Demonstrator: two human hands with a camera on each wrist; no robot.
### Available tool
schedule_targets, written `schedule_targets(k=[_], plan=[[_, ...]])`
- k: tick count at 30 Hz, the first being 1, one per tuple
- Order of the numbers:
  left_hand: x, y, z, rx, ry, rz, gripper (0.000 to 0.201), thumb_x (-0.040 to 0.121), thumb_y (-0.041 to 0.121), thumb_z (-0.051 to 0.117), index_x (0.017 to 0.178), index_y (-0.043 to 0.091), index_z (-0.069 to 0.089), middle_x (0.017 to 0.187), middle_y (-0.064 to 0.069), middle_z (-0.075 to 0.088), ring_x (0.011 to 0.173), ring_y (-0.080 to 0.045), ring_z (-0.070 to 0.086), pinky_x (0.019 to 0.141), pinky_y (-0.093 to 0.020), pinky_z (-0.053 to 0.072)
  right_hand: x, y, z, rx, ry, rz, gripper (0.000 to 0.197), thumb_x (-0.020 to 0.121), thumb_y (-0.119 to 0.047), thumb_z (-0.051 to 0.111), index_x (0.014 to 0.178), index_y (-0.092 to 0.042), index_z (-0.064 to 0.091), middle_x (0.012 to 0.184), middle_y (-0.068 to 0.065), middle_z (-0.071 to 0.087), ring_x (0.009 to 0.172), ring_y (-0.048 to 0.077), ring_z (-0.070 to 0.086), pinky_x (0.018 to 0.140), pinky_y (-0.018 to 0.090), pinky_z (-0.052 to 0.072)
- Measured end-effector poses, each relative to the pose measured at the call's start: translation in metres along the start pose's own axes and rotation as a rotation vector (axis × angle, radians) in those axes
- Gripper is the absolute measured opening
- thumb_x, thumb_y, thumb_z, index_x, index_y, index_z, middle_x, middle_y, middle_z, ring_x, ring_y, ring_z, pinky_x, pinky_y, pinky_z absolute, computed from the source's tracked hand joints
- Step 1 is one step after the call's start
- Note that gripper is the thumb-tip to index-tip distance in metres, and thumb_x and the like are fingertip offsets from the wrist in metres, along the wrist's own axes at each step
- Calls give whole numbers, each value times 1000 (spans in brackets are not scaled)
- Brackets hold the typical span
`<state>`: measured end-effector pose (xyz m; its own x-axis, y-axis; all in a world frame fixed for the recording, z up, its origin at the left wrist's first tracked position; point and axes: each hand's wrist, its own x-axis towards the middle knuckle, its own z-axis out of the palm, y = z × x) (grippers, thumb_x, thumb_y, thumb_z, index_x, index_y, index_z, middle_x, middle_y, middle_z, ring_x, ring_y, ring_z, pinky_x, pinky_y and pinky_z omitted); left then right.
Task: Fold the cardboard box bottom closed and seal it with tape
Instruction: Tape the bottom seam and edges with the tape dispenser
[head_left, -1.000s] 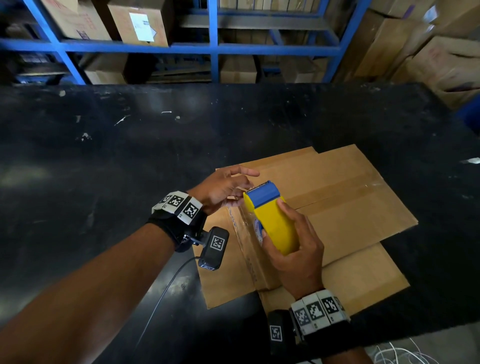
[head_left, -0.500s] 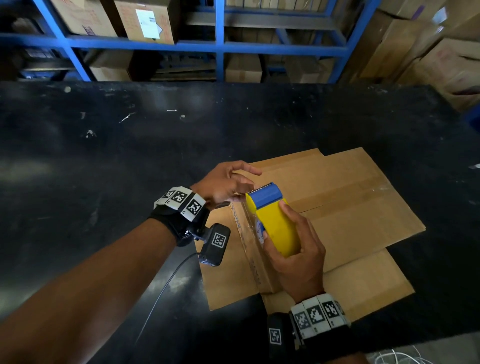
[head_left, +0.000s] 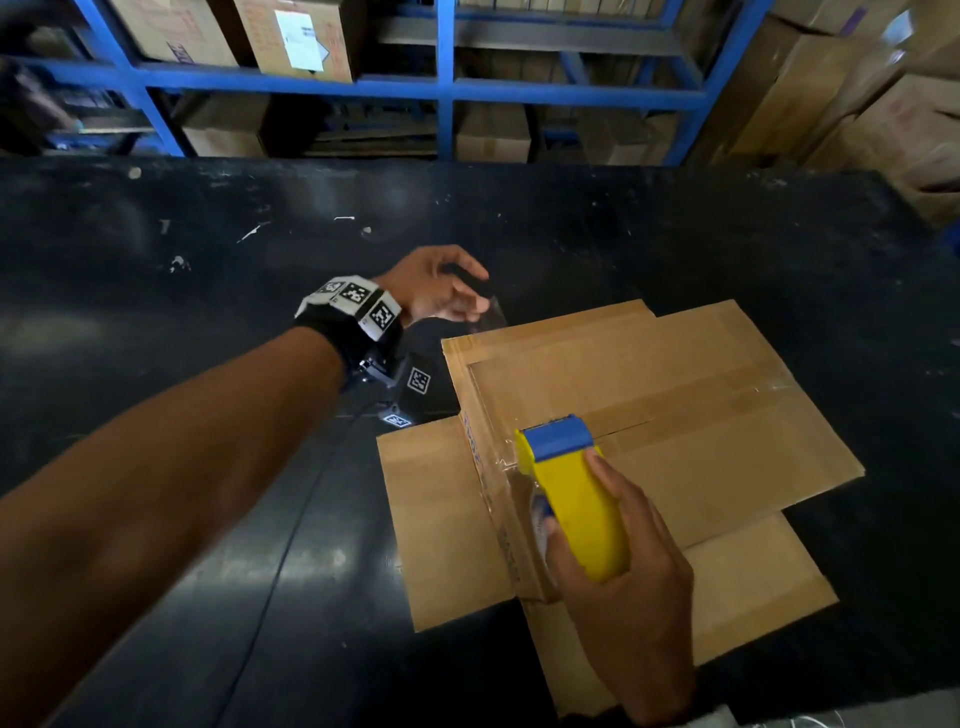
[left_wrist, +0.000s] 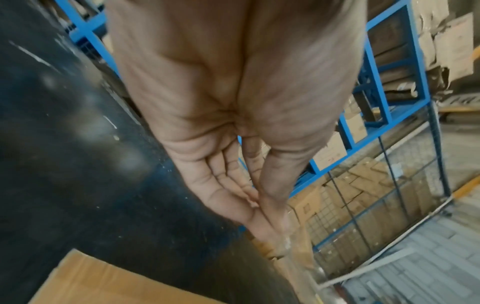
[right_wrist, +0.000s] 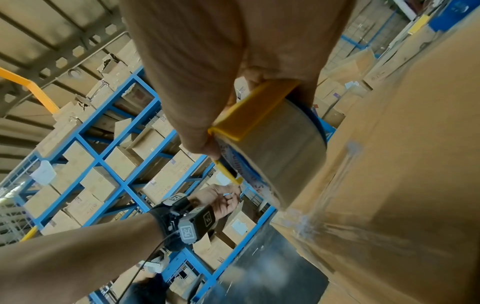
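A flattened brown cardboard box (head_left: 675, 415) lies on the black table (head_left: 208, 249), with old tape along its middle seam. My right hand (head_left: 571, 496) grips a yellow tape dispenser (head_left: 587, 535) with a blue head, which rests on the box near its left fold. In the right wrist view the clear tape roll (right_wrist: 280, 148) touches the cardboard (right_wrist: 402, 164). My left hand (head_left: 475, 304) hovers over the table beyond the box's far left corner and pinches the loose end of clear tape (head_left: 491, 317). In the left wrist view thumb and fingers (left_wrist: 275, 226) press together on the strip (left_wrist: 296, 259).
Blue metal shelving (head_left: 447, 88) stacked with cartons stands behind the table. More cartons (head_left: 883, 119) are piled at the back right. The black tabletop stretches to the left and far side of the box. A cable runs from my left wrist camera (head_left: 410, 384).
My left hand has moved up and to the left, away from the dispenser head, drawing out clear tape. The right hand and dispenser stay on the box.
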<state>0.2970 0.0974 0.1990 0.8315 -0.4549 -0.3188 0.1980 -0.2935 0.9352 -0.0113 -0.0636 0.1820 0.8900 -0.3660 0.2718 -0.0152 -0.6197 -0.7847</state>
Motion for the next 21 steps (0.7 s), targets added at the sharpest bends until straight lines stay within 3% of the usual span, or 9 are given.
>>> schedule_targets(k=[2,5,7,9,11,13,16,21], plan=[[9,-8,-1,98,-37,-18,34,85,0,77,116,8,65,91,-10,75,81,-17,76,75,-27,62,-1,1,2,-27,-38,21,68,77,-43,78,139,-33,51,113,-12,59,103,-13,55,68,2,44],[24,-27,3,187,-11,-18,29,87,0,76,112,13,68,97,-11,76,87,-18,75,80,-29,63,10,2,11,-49,-69,34,69,76,-35,81,139,-26,55,114,-8,62,101,-5,57,75,2,44],[30,-41,3,220,25,-18,28,89,0,75,111,16,68,99,-11,77,85,-14,75,75,-28,62,19,3,16,-63,-80,44,68,76,-32,81,139,-27,55,114,-8,63,95,1,59,78,4,44],[34,-54,2,266,37,-14,29,89,-1,73,111,18,68,94,-6,78,79,-5,75,71,-25,53,25,5,20,-67,-89,56,68,76,-29,83,138,-29,56,115,-8,64,95,5,61,80,18,53],[39,-67,4,299,35,-20,32,88,-1,73,110,22,68,92,-2,79,82,-3,75,77,-27,52,27,7,24,-66,-98,60,69,75,-28,84,138,-28,56,116,-7,64,96,8,63,78,26,56],[43,-77,6,314,30,-26,32,87,4,76,111,23,68,96,-4,79,91,-10,75,86,-32,53,29,11,27,-72,-113,62,70,75,-29,85,138,-26,56,117,-6,65,97,10,64,77,21,54],[48,-85,9,294,28,-36,31,87,6,78,115,18,69,97,-7,78,94,-14,73,87,-31,50,31,16,31,-88,-130,94,70,74,-31,85,138,-24,57,113,-7,63,93,11,63,74,13,46],[55,-99,15,365,-56,-117,28,88,8,77,108,27,69,101,2,75,101,-15,69,95,-36,52,30,24,35,-93,-154,146,71,74,-34,85,139,-29,55,106,-11,61,88,1,59,71,11,42]])
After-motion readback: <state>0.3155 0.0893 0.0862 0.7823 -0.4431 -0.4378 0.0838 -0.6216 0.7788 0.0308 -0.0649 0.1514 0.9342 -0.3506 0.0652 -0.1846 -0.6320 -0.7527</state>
